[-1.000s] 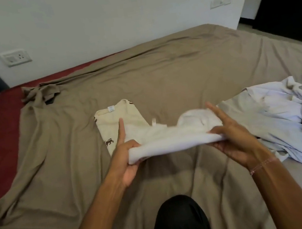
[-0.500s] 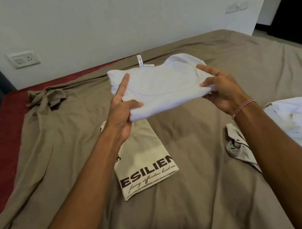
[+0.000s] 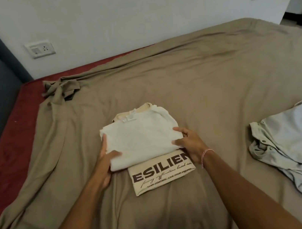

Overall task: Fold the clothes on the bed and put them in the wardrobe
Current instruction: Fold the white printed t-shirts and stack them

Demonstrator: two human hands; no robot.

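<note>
Your left hand [image 3: 103, 166] at 9 and right hand [image 3: 190, 145] at 3 pinch the white shirt [image 3: 142, 139] to stack it on the cream shirt [image 3: 161, 175].

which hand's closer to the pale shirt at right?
Right. The right hand grips the folded white shirt on its right edge, apart from the pale shirt further right; left hand grips the opposite edge.
</note>
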